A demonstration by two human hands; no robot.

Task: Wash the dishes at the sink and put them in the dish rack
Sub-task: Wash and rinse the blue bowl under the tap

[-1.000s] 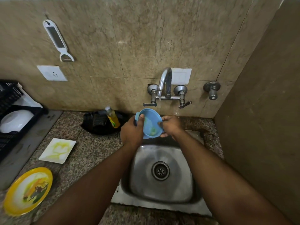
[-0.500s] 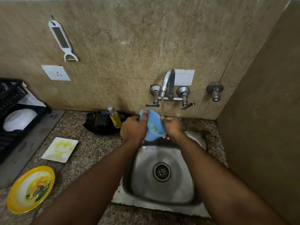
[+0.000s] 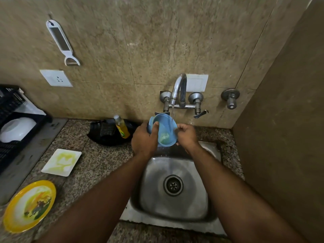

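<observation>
Both hands hold a blue bowl [image 3: 164, 131] over the far edge of the sink [image 3: 175, 214], under the tap [image 3: 178, 90], where a thin stream of water runs down onto its far rim. The left hand [image 3: 144, 140] is clamped on the bowl's left side with the thumb hooked over the rim into the inside; the right hand [image 3: 186, 135] is closed on the right rim. The bowl is tipped toward the person, and a pale greenish smear sits in its bottom, so it is probably mid-rinse and not yet clean.

One dish looks finished: a white bowl [image 3: 16, 129] rests upside down in the black dish rack [image 3: 10, 149] at the far left.

Much is left. On the counter to the left of the sink, a white square plate [image 3: 61, 162] streaked with yellow lies near the rack, and a round yellow plate [image 3: 29, 206] with food residue lies nearer the person. Neither seems washed. A bottle of yellow dish soap [image 3: 122, 128] stands just left of the hands, against a dark tray.

By this showing the task is early: one dish racked, one in hand, two waiting.
</observation>
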